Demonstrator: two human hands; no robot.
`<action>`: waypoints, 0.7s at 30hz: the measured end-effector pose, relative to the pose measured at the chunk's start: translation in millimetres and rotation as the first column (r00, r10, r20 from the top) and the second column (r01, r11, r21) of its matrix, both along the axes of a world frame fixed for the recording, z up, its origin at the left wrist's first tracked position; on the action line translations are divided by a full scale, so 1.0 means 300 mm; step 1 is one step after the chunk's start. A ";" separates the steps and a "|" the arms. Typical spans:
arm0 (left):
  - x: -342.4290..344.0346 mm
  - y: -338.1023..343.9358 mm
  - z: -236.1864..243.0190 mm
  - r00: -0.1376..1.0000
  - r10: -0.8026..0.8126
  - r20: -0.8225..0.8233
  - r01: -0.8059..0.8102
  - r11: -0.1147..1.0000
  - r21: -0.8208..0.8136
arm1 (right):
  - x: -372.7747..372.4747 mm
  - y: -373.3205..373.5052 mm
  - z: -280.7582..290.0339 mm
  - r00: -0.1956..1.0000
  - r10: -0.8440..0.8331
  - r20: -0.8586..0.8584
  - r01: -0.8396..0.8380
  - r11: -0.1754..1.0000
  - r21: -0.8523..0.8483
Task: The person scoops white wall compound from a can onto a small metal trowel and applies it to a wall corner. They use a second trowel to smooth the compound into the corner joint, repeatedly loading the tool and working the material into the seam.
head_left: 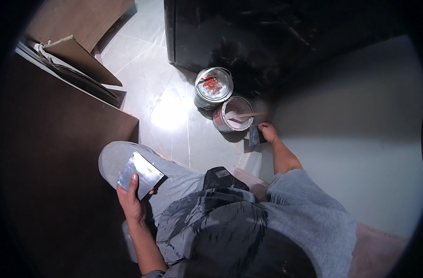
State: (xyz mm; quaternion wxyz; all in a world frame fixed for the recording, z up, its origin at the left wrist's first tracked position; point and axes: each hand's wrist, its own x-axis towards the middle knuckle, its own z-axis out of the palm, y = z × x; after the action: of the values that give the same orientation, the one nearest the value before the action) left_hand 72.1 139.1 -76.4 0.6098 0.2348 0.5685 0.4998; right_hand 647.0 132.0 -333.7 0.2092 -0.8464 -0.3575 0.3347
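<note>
My left hand grips a shiny flat metal plate above my left knee, its thumb lying on the top face. Out to the right, my right hand is closed on a dark, flat scraper, held beside an open bucket. Inside that bucket is whitish paste. A wooden stick leans in the paste and sticks out over the rim toward the right.
A lidded metal can with red smears on top stands just behind the bucket. Beyond rises a glossy black panel. Brown boards lean at the left, a pale wall stands right, and grey tiles cover the floor.
</note>
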 end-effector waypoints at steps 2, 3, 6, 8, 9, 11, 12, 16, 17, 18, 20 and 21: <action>0.000 -0.001 0.001 1.000 -0.002 -0.008 0.002 1.000 0.012 | 0.000 0.024 0.003 0.998 0.036 0.044 -0.035 0.999 -0.019; -0.002 -0.001 0.000 1.000 -0.003 -0.015 0.003 1.000 0.018 | -0.006 0.033 -0.003 0.998 0.041 0.057 -0.040 0.999 -0.015; 0.004 0.004 0.010 0.999 -0.009 -0.051 0.009 1.000 -0.003 | -0.008 0.050 -0.012 0.989 0.096 0.111 -0.096 0.995 -0.013; -0.002 0.001 -0.002 0.998 -0.016 -0.058 0.016 1.000 0.004 | -0.002 0.049 -0.019 0.982 0.126 0.140 -0.124 0.992 -0.021; -0.004 -0.001 -0.009 0.998 -0.018 -0.061 0.019 1.000 0.006 | -0.009 0.048 -0.013 0.980 0.133 0.147 -0.130 0.991 -0.029; -0.006 -0.003 -0.011 0.999 -0.003 -0.040 0.003 1.000 0.005 | -0.021 0.051 -0.001 0.973 0.162 0.166 -0.159 0.987 -0.035; -0.008 -0.002 -0.008 1.000 0.004 -0.030 -0.004 1.000 0.005 | -0.025 0.057 0.002 0.967 0.183 0.176 -0.180 0.983 -0.031; -0.004 -0.001 -0.008 0.998 -0.007 -0.055 0.007 1.000 0.008 | -0.027 0.063 0.015 0.948 0.218 0.231 -0.221 0.975 -0.014; -0.004 -0.001 -0.004 0.998 -0.009 -0.058 0.010 1.000 0.010 | -0.028 0.062 0.013 0.954 0.208 0.217 -0.208 0.978 -0.024; -0.001 0.000 -0.003 0.998 -0.014 -0.058 0.015 1.000 0.012 | -0.016 0.051 0.000 0.959 0.196 0.206 -0.193 0.981 -0.036; 0.008 0.005 -0.002 0.998 -0.021 -0.060 0.022 1.000 0.015 | 0.009 0.017 -0.021 0.960 0.196 0.202 -0.174 0.977 -0.119; 0.008 0.004 -0.001 0.998 -0.019 -0.064 0.020 1.000 0.016 | 0.009 -0.001 -0.029 0.956 0.214 0.203 -0.176 0.966 -0.190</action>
State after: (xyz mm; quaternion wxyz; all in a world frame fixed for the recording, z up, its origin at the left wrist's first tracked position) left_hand 74.6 140.5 -76.8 0.5940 0.2614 0.5813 0.4908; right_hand 649.7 131.7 -342.5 0.0611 -0.8536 -0.4307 0.2866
